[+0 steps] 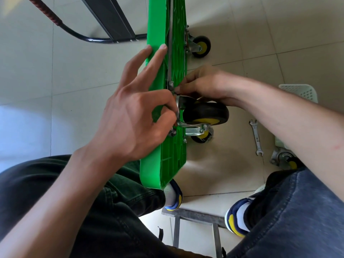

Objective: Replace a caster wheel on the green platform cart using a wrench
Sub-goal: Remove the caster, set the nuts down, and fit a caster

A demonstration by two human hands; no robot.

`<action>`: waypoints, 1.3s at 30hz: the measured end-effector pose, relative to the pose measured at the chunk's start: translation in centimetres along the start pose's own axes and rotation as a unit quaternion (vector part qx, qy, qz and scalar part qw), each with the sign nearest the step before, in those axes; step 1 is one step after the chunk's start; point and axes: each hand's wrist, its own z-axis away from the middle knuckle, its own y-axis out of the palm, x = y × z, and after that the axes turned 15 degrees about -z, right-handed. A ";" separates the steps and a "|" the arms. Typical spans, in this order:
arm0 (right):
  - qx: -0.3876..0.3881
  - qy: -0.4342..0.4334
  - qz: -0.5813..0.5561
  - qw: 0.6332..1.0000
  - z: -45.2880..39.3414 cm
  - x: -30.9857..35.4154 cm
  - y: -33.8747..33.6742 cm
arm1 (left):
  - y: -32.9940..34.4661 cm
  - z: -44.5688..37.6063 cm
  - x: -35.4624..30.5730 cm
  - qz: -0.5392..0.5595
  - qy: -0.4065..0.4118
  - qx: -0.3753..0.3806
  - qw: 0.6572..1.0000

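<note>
The green platform cart (163,164) stands on its edge between my knees, ribbed underside facing right. A caster wheel (204,113) with a black tyre and yellow hub sits against the underside on its metal plate. My left hand (134,118) pinches at the plate's edge with thumb and forefinger, while its other fingers stretch along the cart's top face. My right hand (202,83) pinches a small fastener at the plate's upper corner; the fastener itself is hidden by the fingertips. A wrench (256,136) lies on the floor to the right, untouched.
Two more casters (201,46) (202,135) are mounted on the cart. A loose caster (284,160) lies on the floor under my right forearm, near a white plastic basket (301,92). The black cart handle (89,37) lies on the tiles at upper left. A metal stool frame (195,220) is below.
</note>
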 end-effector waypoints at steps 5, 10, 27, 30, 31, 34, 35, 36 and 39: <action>0.042 -0.001 -0.005 0.999 0.2 0.2 -0.5 | 0.1 0.0 -0.1 0.001 0.002 -0.001 1.000; 0.031 0.003 0.004 0.999 0.1 -0.2 -0.3 | 0.1 0.1 -0.1 0.001 0.000 -0.002 1.000; 0.027 -0.016 0.046 0.998 0.2 0.4 -1.1 | 0.0 0.1 -0.2 0.000 -0.001 -0.002 1.000; 0.045 -0.018 0.060 0.997 0.2 0.2 -1.0 | 0.0 0.1 -0.2 0.000 -0.001 -0.003 1.000; 0.047 -0.019 0.064 0.997 0.2 0.2 -1.0 | 0.0 0.1 -0.2 0.001 -0.001 -0.003 1.000; 0.045 -0.020 0.072 0.996 0.3 0.3 -0.7 | 0.0 0.1 -0.2 0.002 -0.001 -0.002 1.000; 0.044 -0.019 0.076 0.996 0.4 0.3 -0.6 | 0.0 0.1 -0.2 0.003 -0.002 -0.001 1.000; 0.044 -0.013 0.079 0.996 0.4 0.3 -0.5 | 0.0 0.1 -0.2 0.003 -0.002 -0.001 1.000; 0.042 0.010 0.092 0.995 0.5 0.3 -0.4 | 0.0 0.1 -0.2 0.004 -0.003 -0.001 1.000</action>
